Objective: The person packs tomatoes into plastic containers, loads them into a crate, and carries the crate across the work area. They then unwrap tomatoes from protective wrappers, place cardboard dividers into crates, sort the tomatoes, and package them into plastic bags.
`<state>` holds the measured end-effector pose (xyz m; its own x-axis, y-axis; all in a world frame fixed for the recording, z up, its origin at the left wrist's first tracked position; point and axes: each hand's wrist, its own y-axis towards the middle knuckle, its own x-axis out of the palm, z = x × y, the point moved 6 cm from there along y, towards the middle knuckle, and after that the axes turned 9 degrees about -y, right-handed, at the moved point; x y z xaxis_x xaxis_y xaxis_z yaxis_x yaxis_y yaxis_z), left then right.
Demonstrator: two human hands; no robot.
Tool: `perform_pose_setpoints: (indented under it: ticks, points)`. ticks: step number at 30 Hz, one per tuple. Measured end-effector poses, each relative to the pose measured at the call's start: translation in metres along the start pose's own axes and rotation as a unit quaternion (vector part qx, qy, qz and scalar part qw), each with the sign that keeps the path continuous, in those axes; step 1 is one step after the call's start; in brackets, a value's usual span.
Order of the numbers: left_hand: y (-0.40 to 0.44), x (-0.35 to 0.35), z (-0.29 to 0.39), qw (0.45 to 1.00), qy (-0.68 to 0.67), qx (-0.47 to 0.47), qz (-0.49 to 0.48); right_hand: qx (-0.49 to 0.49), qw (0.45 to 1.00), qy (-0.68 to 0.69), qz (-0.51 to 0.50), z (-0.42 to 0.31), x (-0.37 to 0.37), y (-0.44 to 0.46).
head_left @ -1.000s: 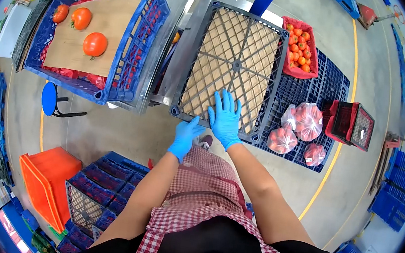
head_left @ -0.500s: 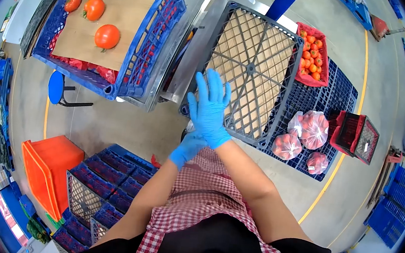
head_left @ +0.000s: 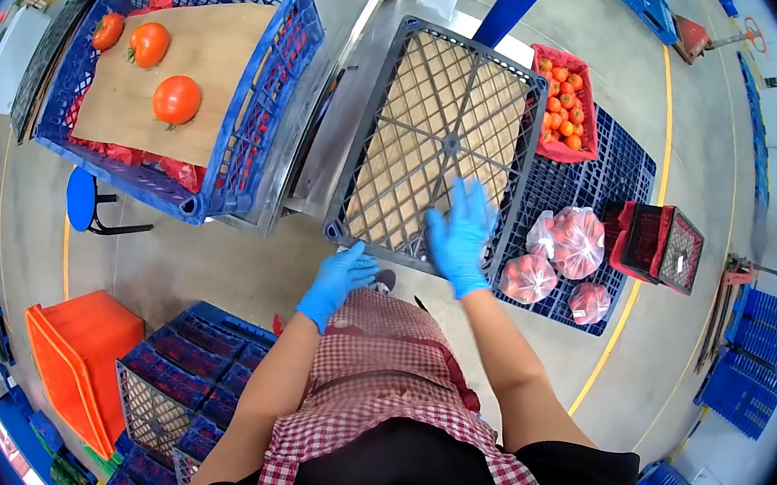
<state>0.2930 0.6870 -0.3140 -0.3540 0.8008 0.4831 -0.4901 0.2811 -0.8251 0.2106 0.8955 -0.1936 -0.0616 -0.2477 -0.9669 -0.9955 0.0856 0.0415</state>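
Observation:
Both of my hands wear blue gloves. My right hand [head_left: 461,238] is over the near part of a dark lattice crate [head_left: 451,142], fingers spread and slightly blurred; whether it touches the lattice I cannot tell. Brown cardboard shows through the crate's mesh. Beside that crate's near left corner is my left hand [head_left: 343,279], its fingers stretched out with nothing in them. To the left stands a blue crate [head_left: 266,99] lined with brown paper [head_left: 210,40] over red material. Three tomatoes lie on the paper, one of them a large tomato [head_left: 177,100].
On the right, a dark blue pallet [head_left: 623,159] bears a red-lined crate of tomatoes [head_left: 567,105] and several plastic bags of tomatoes [head_left: 577,243]. An orange bin [head_left: 74,355] and stacked blue crates [head_left: 189,349] stand at lower left. A blue stool [head_left: 81,198] is near the table.
My hands were together, right in front of left, and have come apart. The right moved right over the crate; the left moved slightly left. The whole view has shifted somewhat.

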Motion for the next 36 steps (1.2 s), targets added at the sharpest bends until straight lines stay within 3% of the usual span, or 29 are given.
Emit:
perform_pose_setpoints:
  ticks: [1,3,4,5,8,9,11,15,16,20,23,32,36]
  points:
    - [0.004,-0.002,0.004,0.998,0.052,0.021,0.020,0.027,0.995,-0.030,0.087,0.040,0.005,-0.001]
    - [0.007,-0.003,0.006,0.998,0.047,0.025,0.038,0.137,0.968,-0.194,0.083,0.099,0.010,0.008]
    - [0.005,0.001,0.006,0.998,0.046,0.026,0.047,0.219,0.975,-0.025,-0.004,0.120,0.017,0.014]
    - [0.003,0.004,0.007,0.996,0.060,0.034,0.061,0.291,0.941,0.145,-0.091,0.132,0.027,0.017]
    - [-0.002,0.015,0.012,0.991,0.085,0.054,0.091,0.265,0.954,0.141,0.028,0.162,0.058,0.027]
    - [-0.003,0.018,0.014,0.990,0.093,0.062,0.090,0.325,0.933,0.152,0.014,0.178,0.073,0.029]
    - [-0.008,0.024,0.014,0.987,0.105,0.082,0.090,0.367,0.870,0.325,-0.049,0.204,0.104,0.040]
    - [0.000,0.015,0.010,0.989,0.118,0.061,0.060,0.381,0.897,0.224,0.010,0.208,0.080,0.075]
    - [0.001,0.014,0.008,0.988,0.127,0.049,0.071,0.374,0.905,0.193,0.060,0.207,0.070,0.087]
    - [-0.010,0.025,0.016,0.984,0.161,0.039,0.066,0.321,0.935,0.104,0.106,0.208,0.061,0.137]
    - [-0.007,0.020,0.018,0.985,0.158,0.016,0.067,0.376,0.924,0.050,0.035,0.206,0.050,0.161]
    - [-0.002,0.007,0.019,0.980,0.181,-0.056,0.054,0.303,0.952,0.043,0.011,0.239,0.064,0.217]
    - [-0.004,0.007,0.022,0.963,0.255,-0.066,0.061,0.335,0.942,0.008,0.016,0.232,0.057,0.215]
